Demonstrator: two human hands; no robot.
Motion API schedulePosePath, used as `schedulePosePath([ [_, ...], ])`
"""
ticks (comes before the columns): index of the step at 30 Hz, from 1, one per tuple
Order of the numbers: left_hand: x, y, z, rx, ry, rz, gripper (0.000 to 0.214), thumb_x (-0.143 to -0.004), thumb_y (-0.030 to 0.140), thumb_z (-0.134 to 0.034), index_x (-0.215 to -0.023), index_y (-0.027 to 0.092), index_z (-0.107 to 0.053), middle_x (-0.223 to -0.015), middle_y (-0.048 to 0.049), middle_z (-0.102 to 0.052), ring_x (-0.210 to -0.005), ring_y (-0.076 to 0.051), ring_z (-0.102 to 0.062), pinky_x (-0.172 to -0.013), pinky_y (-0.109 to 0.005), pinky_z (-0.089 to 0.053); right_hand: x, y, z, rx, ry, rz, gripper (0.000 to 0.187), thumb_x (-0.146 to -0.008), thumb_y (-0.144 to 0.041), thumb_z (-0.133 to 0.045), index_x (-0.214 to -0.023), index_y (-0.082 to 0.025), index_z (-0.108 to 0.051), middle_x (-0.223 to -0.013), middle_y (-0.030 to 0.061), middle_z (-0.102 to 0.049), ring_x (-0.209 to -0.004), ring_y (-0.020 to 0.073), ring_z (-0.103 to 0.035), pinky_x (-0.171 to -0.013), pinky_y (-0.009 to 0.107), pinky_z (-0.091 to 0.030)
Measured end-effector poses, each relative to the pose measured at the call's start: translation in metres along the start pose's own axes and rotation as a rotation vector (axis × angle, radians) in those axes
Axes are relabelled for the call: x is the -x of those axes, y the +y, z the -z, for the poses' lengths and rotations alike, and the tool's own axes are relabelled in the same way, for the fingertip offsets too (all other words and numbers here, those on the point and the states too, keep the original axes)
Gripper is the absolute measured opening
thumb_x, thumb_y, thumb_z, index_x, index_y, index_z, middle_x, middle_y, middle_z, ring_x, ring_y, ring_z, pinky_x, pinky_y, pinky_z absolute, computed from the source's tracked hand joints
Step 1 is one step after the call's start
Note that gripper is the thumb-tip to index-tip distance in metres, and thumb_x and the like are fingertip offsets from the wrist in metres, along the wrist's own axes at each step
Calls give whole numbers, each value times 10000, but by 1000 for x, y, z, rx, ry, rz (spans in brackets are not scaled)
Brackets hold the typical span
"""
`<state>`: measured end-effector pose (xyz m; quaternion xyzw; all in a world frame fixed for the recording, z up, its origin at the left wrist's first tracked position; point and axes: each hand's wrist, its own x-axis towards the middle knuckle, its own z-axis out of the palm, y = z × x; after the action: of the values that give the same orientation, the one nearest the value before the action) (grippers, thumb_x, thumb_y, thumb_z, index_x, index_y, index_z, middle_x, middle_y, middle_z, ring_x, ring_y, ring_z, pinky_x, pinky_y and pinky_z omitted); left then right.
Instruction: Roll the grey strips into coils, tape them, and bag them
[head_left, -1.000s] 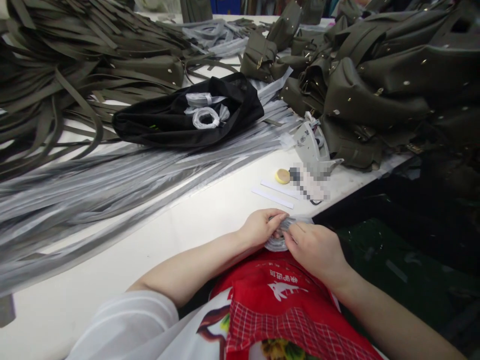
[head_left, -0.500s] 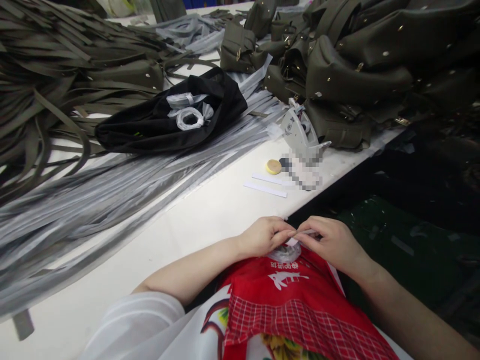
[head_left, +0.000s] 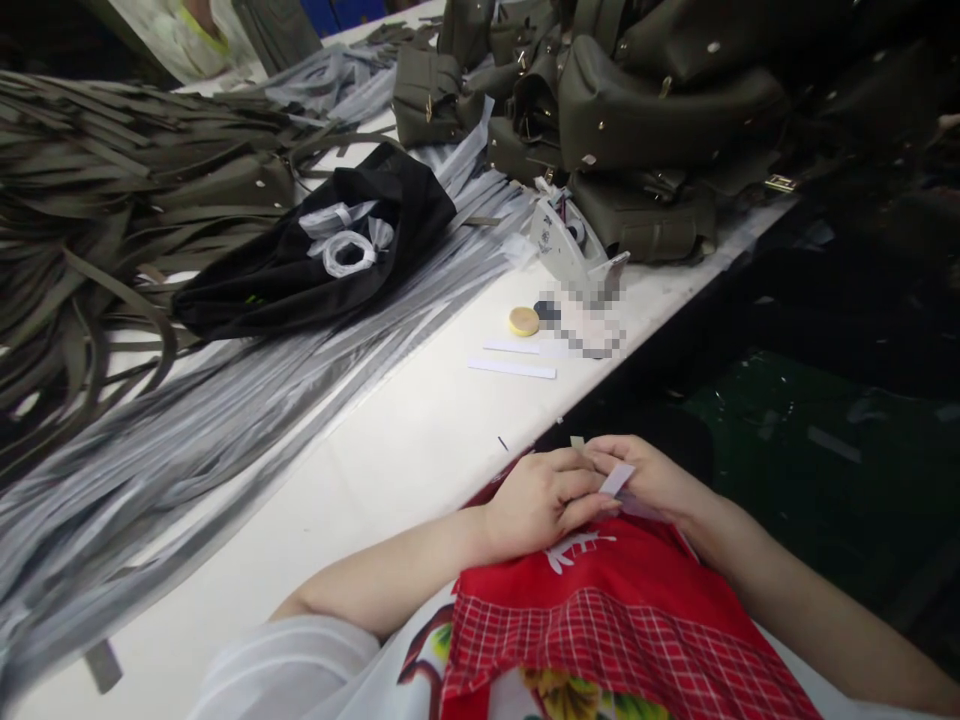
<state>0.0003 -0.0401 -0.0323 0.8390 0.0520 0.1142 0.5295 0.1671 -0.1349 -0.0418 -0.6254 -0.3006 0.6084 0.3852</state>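
White table [head_left: 360, 470], slanting edge [head_left: 568, 400], hands [head_left: 534, 500] alongside

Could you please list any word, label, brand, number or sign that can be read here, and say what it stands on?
No text can be read.
Grey tape dispenser: dark marks resembling characters, too small and blurred.
Red apron: white printed figure, no legible words.
Black fabric: small green mark, too unclear to read.
Pale strip by the left hand's fingertips: no writing visible.
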Motion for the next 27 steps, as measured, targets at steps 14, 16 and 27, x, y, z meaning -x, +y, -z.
schedulePosePath([
  [14,-12,-3,-18,158,144,375,228,-912,292,-493,-853,156,-665,-801,-11,-664,-726,-130,-582,-706,-225,-454,13,-8,21,480,100,337,334,-933,-349,-468,-706,-186,-649,-723,35,-655,-686,179,-605,-636,274,-473],
  [16,-10,-3,-20,147,171,392,171,-884,292,-520,-899,167,-635,-825,-9,-667,-728,-133,-587,-702,-231,-458,14,-10,27,356,-30,244,330,-933,-397,-479,-800,-172,-681,-805,49,-687,-754,195,-631,-683,285,-496],
  [27,-9,-6,-22,189,157,369,322,-830,296,-584,-1089,179,-432,-842,-39,-682,-705,-154,-632,-658,-263,-473,-3,-9,31,43,-142,-124,280,-681,-392,-804,-731,-149,-673,-691,16,-718,-629,149,-658,-635,264,-516],
])
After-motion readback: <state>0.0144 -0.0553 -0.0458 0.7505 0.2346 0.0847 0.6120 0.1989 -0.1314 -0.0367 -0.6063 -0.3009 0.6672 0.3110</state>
